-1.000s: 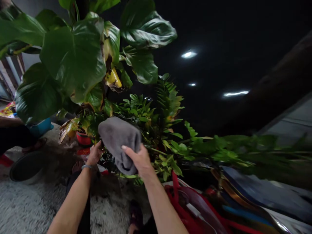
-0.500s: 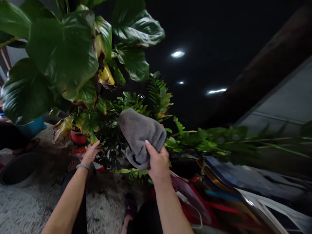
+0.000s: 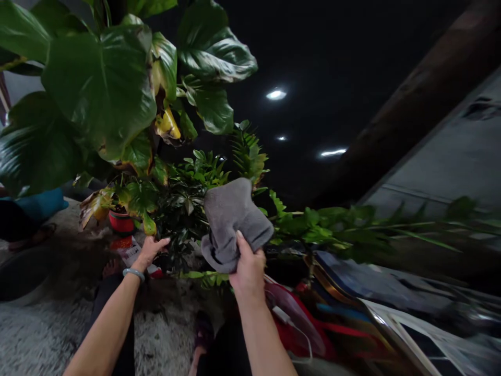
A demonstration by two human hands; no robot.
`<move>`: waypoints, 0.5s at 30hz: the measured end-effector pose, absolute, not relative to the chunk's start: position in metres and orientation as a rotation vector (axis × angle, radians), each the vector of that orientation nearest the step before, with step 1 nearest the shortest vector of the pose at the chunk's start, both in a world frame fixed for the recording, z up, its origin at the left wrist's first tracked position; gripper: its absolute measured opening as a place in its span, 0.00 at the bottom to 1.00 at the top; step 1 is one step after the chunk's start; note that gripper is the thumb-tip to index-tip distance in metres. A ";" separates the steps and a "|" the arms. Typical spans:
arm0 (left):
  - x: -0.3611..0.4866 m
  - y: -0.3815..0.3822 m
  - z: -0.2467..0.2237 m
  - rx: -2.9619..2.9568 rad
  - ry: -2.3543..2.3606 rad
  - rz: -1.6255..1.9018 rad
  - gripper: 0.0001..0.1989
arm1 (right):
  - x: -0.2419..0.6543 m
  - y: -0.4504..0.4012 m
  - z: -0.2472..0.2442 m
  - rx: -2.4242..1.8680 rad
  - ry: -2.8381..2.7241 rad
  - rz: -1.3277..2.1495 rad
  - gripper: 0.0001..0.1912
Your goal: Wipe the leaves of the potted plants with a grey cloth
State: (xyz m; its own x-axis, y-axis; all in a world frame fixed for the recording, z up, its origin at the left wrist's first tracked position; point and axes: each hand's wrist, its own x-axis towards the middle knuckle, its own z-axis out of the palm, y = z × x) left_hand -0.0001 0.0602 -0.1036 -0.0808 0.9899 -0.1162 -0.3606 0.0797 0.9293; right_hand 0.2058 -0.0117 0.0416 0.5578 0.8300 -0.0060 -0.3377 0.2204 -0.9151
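Note:
A crumpled grey cloth is gripped in my right hand, thumb on top, and is held up in front of the dark-leaved shrub. My left hand, with a bracelet at the wrist, holds nothing; its thumb and fingers are apart. It is just below a yellowing leaf tip of a plant in a red pot. Behind the hand lies a red and white packet. Large glossy green leaves hang over the upper left.
Another person's foot and dark trouser leg are at the left edge, near a blue container and a dark round tub. At lower right are a red bag, a white cable and stacked frames. A thick beam slants across the upper right.
The cloth has shifted slightly right and its top edge has folded differently in my right hand. My left hand has dropped a little, with its thumb spreading outward. The view has turned slightly.

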 end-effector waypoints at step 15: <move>-0.009 0.065 -0.113 0.652 1.031 1.469 0.19 | 0.175 -0.020 0.077 -0.989 -0.624 0.940 0.27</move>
